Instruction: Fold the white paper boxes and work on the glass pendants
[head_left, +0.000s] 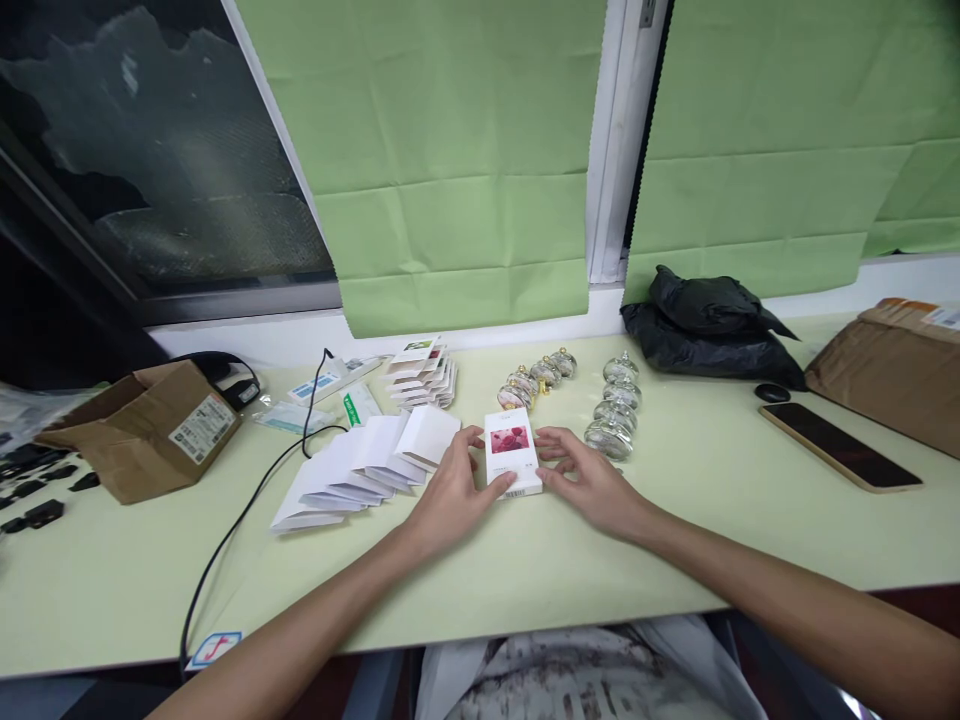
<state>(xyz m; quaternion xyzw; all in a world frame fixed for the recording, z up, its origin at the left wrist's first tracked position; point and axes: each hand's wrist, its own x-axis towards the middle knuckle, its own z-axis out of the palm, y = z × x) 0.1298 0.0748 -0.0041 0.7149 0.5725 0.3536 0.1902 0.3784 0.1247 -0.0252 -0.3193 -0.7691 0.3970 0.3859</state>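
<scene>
A small white box [510,468] with a picture of pink-red flowers stands out at the middle of the table, between my two hands. My left hand [463,482] grips its left edge, the thumb lying over the lower front corner. On the other side, my right hand [587,482] has its fingers and thumb against the right edge. Just left of my left hand, several white folded cartons [367,465] lie fanned out and overlapping. Behind the box sit round silvery glass ornaments [525,380] with gold tops, and another row of ornaments [616,405] runs beside my right hand.
Printed flat boxes [422,372] are stacked behind the cartons. An opened cardboard box [150,430] and a black cable [247,505] are at left. At right are a black plastic bag [697,335], a phone [840,445], a black mouse [772,393] and a brown parcel [892,375].
</scene>
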